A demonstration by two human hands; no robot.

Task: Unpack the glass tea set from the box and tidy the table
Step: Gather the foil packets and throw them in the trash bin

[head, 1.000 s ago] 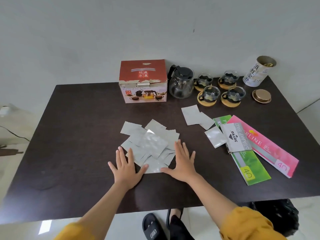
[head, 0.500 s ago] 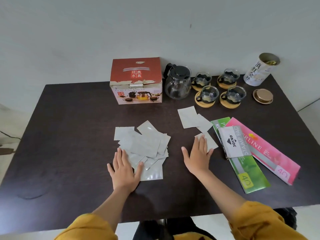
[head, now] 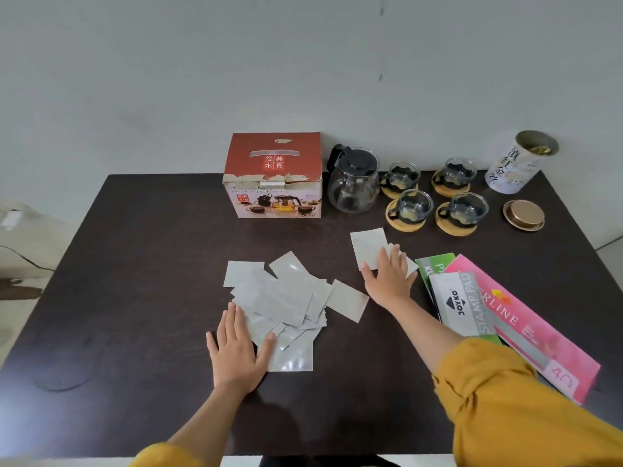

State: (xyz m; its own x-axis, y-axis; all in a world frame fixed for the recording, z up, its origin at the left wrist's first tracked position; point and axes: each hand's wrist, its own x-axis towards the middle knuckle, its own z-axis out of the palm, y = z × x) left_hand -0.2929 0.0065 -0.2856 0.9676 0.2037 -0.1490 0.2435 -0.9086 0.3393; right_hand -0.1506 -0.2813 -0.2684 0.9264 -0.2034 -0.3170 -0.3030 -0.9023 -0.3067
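On the dark wooden table (head: 141, 264): right hand (head: 387, 279), fingers flat on two stray silver foil sachets (head: 367, 247); heap (head: 279, 305) leftward under splayed left hand (head: 237, 352); glass tea set (head: 354, 183) unpacked beyond.

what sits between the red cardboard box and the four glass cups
The glass teapot with a black lid stands between the red cardboard box and the four glass cups, in the head view.
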